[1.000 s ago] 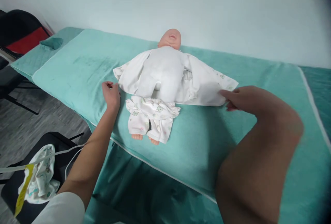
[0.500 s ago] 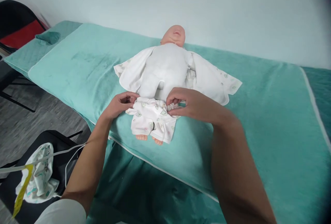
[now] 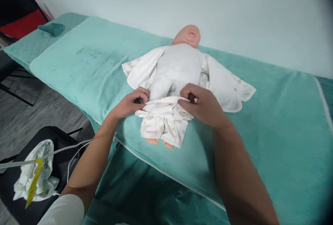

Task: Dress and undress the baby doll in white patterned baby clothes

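A baby doll [image 3: 179, 67] lies on its back on a teal towel [image 3: 85, 65], head toward the wall. An open white printed top [image 3: 223, 81] is spread under it on both sides. Small white printed trousers [image 3: 163, 124] cover its legs, with bare feet showing at the hem. My left hand [image 3: 131, 103] pinches the left side of the trousers' waistband. My right hand [image 3: 201, 105] grips the right side of the same waistband, at the doll's hips.
The towel covers a teal padded table [image 3: 286, 141] against a pale wall. A folded teal cloth [image 3: 52, 29] lies at the far left end. A black chair [image 3: 49, 148] at lower left carries a bundled printed garment [image 3: 35, 176] with a yellow tag. Another dark chair stands at upper left.
Both hands left the spread top's edges and came together at the trousers' waistband. They have pulled the waistband up toward the doll's hips since half a second ago.
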### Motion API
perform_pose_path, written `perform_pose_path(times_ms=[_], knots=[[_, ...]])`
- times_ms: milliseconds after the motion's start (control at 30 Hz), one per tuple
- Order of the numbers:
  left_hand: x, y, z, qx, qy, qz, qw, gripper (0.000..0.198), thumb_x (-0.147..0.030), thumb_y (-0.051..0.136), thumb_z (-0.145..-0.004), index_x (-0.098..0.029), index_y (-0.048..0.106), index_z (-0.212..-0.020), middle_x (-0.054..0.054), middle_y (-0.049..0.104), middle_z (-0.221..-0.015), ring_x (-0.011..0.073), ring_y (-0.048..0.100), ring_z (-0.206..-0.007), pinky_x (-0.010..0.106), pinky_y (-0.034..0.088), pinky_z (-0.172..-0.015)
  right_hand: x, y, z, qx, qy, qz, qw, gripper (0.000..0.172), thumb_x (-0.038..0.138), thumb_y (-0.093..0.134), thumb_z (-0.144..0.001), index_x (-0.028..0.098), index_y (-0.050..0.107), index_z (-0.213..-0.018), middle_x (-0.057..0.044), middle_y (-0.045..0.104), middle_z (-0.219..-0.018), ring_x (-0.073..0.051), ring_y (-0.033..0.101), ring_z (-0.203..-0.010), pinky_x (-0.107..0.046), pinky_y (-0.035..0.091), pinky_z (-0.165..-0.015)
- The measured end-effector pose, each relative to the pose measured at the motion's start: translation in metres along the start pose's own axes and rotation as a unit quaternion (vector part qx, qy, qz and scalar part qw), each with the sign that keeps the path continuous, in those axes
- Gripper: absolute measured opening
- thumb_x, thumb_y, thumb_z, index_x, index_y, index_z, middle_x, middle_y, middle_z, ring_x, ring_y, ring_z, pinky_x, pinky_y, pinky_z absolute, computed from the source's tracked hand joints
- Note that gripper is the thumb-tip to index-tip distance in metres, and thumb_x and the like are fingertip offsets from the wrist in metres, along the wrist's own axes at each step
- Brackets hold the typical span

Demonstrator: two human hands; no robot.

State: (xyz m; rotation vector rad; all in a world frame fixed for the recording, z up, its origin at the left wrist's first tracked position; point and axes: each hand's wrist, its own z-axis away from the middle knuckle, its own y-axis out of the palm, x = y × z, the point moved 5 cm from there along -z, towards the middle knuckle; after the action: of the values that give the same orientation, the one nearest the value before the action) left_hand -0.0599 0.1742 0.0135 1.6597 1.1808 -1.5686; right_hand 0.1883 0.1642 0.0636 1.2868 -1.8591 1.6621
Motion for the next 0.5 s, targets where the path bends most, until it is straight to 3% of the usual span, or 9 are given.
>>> perform_pose_path(times_ms=[133,233,333,500], knots=[[0.000,0.004,-0.005,-0.089,0.035,0.023,0.995,0.023,-0.039,0.075,-0.089,-0.020,0.064,-0.085,0.004,0.060,-0.096,0.0144,0.054,-0.086,0.027,0.041,-0.074,-0.019,-0.011,-0.001,-0.194,-0.006,0.031,0.980,0.018,0.013,0.064,-0.076,0.024,0.050,-0.079,0.002,0.056,-0.081,-0.013,0.047,-0.065,-0.030,0.040,-0.060],[0.002,0.006,-0.015,-0.140,0.036,0.003,0.989,0.024,-0.043,0.071,-0.092,-0.021,0.062,-0.090,0.001,0.057,-0.087,0.0131,0.051,-0.078,0.027,0.038,-0.070,-0.030,-0.018,0.000,-0.280,-0.024,0.064,0.958,0.021,0.015,0.067,-0.076,0.026,0.054,-0.089,-0.003,0.062,-0.099,-0.020,0.061,-0.089,-0.033,0.049,-0.067],[0.000,0.003,-0.035,-0.183,0.064,-0.037,0.980,0.022,-0.041,0.069,-0.093,-0.021,0.060,-0.089,0.000,0.057,-0.087,0.0133,0.050,-0.077,0.027,0.038,-0.070,-0.040,-0.021,0.001,-0.307,-0.006,0.061,0.950,0.027,0.019,0.070,-0.076,0.026,0.057,-0.098,-0.006,0.064,-0.110,-0.024,0.064,-0.103,-0.035,0.055,-0.073],[-0.001,-0.006,-0.077,-0.237,0.092,-0.105,0.962,0.014,-0.034,0.063,-0.095,-0.022,0.057,-0.089,-0.001,0.057,-0.085,0.0137,0.052,-0.077,0.028,0.041,-0.075,-0.045,-0.019,-0.001,-0.271,-0.025,0.040,0.962,0.013,0.019,0.065,-0.081,0.025,0.061,-0.091,-0.005,0.066,-0.106,-0.023,0.065,-0.103,-0.034,0.056,-0.074]])
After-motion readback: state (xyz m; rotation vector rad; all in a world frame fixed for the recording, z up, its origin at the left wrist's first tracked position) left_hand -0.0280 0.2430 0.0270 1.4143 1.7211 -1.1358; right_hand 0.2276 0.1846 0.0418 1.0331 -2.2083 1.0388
